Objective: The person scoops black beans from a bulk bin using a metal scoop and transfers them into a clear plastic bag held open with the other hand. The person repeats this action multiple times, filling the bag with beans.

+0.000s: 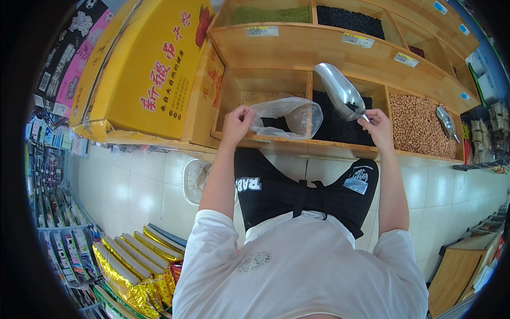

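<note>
Between the thumb and fingers of my left hand (238, 121) is the rim of a clear plastic bag (287, 115). Its mouth gapes open, and dark grains show inside. My right hand (374, 123) grips the thin handle of a metal scoop (338, 89), whose bowl tilts up and away from me. A few dark beans (352, 106) sit in the scoop near the handle end. Beneath the scoop lies a wooden bin of black beans or grains (342, 129). The bag hangs over the front edge of the neighbouring bin, where some pale beans (249, 96) show.
Peanuts (422, 119) fill the bin at right, with a second metal scoop (446, 121) on them. Behind rise bins of green beans (271, 15) and black grains (350, 22). A yellow carton (159, 71) stands at left. A white plastic basket (195, 181) rests on the tiled floor.
</note>
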A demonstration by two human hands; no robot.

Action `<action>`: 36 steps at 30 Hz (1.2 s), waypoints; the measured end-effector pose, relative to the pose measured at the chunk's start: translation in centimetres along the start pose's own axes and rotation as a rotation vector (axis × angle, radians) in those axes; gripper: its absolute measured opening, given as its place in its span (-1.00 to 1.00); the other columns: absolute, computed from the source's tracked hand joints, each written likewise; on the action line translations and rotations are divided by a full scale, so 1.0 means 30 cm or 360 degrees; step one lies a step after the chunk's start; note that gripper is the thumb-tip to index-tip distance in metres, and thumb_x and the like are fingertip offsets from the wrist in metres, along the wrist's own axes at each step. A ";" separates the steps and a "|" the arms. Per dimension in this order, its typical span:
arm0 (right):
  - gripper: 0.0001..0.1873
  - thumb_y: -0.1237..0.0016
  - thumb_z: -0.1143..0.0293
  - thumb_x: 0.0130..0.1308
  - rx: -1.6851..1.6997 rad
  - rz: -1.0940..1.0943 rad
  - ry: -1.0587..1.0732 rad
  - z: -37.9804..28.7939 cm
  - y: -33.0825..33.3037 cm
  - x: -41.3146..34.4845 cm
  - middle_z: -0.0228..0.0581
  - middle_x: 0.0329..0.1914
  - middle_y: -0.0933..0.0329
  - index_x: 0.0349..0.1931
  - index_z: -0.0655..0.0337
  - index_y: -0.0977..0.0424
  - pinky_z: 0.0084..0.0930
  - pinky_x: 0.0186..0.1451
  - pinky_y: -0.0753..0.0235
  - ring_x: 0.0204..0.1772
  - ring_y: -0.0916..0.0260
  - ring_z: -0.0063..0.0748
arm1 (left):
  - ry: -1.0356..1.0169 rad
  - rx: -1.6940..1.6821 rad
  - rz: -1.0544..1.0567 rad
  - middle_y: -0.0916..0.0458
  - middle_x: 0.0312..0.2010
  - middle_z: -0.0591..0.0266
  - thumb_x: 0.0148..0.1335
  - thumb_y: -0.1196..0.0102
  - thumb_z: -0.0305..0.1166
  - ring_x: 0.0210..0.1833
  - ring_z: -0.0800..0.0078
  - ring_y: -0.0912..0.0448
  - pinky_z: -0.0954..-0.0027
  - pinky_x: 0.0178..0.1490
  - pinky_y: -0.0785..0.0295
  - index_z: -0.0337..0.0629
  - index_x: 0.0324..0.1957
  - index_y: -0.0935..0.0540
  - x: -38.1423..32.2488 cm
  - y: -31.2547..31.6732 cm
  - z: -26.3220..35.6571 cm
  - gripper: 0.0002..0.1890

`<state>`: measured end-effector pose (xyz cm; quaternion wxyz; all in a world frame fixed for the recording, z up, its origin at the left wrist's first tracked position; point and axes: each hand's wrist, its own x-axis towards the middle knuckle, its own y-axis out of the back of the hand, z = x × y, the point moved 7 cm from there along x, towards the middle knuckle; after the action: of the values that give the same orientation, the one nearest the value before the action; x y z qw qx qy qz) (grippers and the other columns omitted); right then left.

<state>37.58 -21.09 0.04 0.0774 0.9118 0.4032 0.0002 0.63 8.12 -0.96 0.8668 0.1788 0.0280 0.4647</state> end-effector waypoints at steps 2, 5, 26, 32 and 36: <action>-0.64 -0.40 0.57 0.16 -0.0042 -0.0023 0.0155 -0.138 -0.010 -0.034 -0.27 -0.18 -0.69 -0.06 0.29 -0.56 -0.58 -0.07 -0.61 -0.16 -0.63 -0.52 | -0.0024 0.0021 0.0005 -0.66 -0.57 0.33 0.42 -0.25 -0.33 -0.48 0.66 -0.59 0.52 -0.34 -0.45 -0.28 -0.26 -0.70 -0.004 -0.002 0.003 -0.80; -0.69 -0.38 0.51 0.17 -0.0644 0.0006 0.0269 -0.366 -0.026 -0.099 -0.32 -0.22 -0.73 -0.09 0.21 -0.61 -0.53 -0.01 -0.61 -0.17 -0.68 -0.48 | -0.0027 0.0011 0.0005 -0.66 -0.57 0.32 0.42 -0.24 -0.34 -0.48 0.66 -0.60 0.53 -0.34 -0.46 -0.28 -0.25 -0.70 -0.003 -0.002 0.005 -0.81; -0.67 -0.38 0.43 0.10 -0.1892 0.0155 0.0432 -0.663 -0.004 -0.210 -0.29 -0.15 -0.76 -0.09 0.06 -0.65 -0.24 -0.01 -0.63 -0.05 -0.70 -0.16 | -0.0040 0.0013 0.0019 -0.65 -0.58 0.31 0.42 -0.24 -0.34 -0.51 0.66 -0.59 0.51 -0.37 -0.45 -0.29 -0.31 -0.67 -0.006 0.001 0.002 -0.79; -0.64 -0.38 0.32 0.15 -0.1883 0.0178 -0.0039 -0.322 0.080 -0.069 -0.27 -0.08 -0.77 -0.04 0.06 -0.65 -0.20 0.04 -0.65 0.02 -0.71 -0.13 | -0.0041 0.0054 0.0020 -0.68 -0.58 0.29 0.42 -0.24 -0.33 -0.50 0.64 -0.62 0.50 -0.36 -0.46 -0.28 -0.30 -0.68 -0.003 0.001 0.013 -0.79; -0.63 -0.38 0.31 0.17 -0.1733 0.0102 -0.0196 -0.058 0.051 -0.016 -0.16 -0.05 -0.76 -0.02 0.13 -0.65 -0.16 0.10 -0.64 0.06 -0.69 -0.06 | -0.0014 0.0051 0.0017 -0.68 -0.57 0.30 0.42 -0.24 -0.32 -0.50 0.65 -0.61 0.51 -0.36 -0.45 -0.28 -0.30 -0.68 -0.005 0.004 0.012 -0.79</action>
<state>38.27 -22.19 2.01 0.5615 0.7501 0.3115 0.1580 0.52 7.96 -0.61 0.8614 0.1949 0.0307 0.4680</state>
